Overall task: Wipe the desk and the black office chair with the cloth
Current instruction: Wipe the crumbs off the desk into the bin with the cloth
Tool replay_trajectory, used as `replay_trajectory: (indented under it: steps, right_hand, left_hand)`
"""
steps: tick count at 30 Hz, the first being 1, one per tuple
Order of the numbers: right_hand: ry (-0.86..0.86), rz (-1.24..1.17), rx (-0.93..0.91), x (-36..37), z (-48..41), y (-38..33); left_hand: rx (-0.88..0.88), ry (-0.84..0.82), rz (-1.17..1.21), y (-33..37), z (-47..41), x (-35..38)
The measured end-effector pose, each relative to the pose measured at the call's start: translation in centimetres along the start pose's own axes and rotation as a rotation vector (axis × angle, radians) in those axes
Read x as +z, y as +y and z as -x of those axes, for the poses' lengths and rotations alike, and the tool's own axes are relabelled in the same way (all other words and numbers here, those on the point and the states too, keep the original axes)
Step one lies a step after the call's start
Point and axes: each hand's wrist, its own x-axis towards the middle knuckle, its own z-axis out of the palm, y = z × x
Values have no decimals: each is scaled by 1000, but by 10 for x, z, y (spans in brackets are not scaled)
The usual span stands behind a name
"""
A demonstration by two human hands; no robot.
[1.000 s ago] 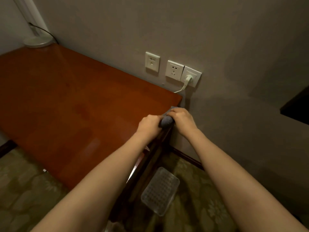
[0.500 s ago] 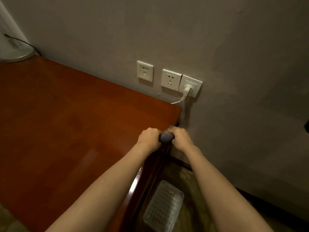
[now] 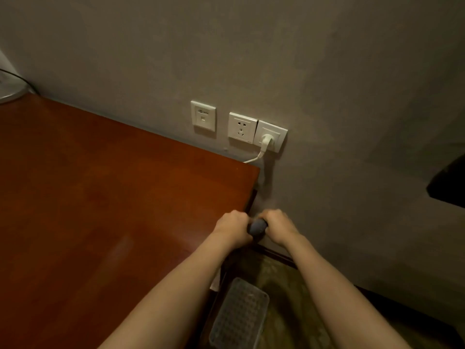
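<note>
The grey cloth (image 3: 257, 227) is bunched into a short roll and sits between the two hands, just off the right edge of the red-brown wooden desk (image 3: 100, 197), a little short of its far right corner. Only the middle of the roll shows; both ends vanish into the fists. The left hand (image 3: 232, 229) is curled tight round the roll's left end, its knuckles over the desk's rim. The right hand (image 3: 276, 226) is clenched round the other end, out past the desk's edge and above the floor. The fists lie close together, with just that bit of cloth between them. Whether the cloth touches the desk's edge cannot be told.

On the wall behind the desk's far right corner are a white data socket (image 3: 203, 116), a power socket (image 3: 242, 127) and a second one holding a white plug (image 3: 265, 142), whose cable drops behind the desk. On the patterned carpet (image 3: 289, 285) beside the desk's right side lies a clear dimpled plastic tray (image 3: 239, 316).
</note>
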Motion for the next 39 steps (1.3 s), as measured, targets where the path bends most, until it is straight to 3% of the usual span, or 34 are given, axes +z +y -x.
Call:
replay_trajectory:
  steps: [8,13,19,27,32,39]
  right_hand:
    - [410,-50,-105,-67,-56,-22]
    - [489,-33,-23,-74,-93,-21]
    - [309,-56,12,-38,-121,-7]
    - [243,-145,102,-21,-87,8]
    - [-26,-144,203,12,-26,29]
    - [-222,191,251,28,54,74]
  left_hand:
    - [19,341,-11,-14,-35,-79]
    - [46,350,-53,-25,-76,-98]
    - [18,258,11,-47,-109,-64]
    - [59,176,-23,-39,-94,-40]
    - [148,6,-184,12,-65,-6]
    - [-6,-69,197,63,-16,113]
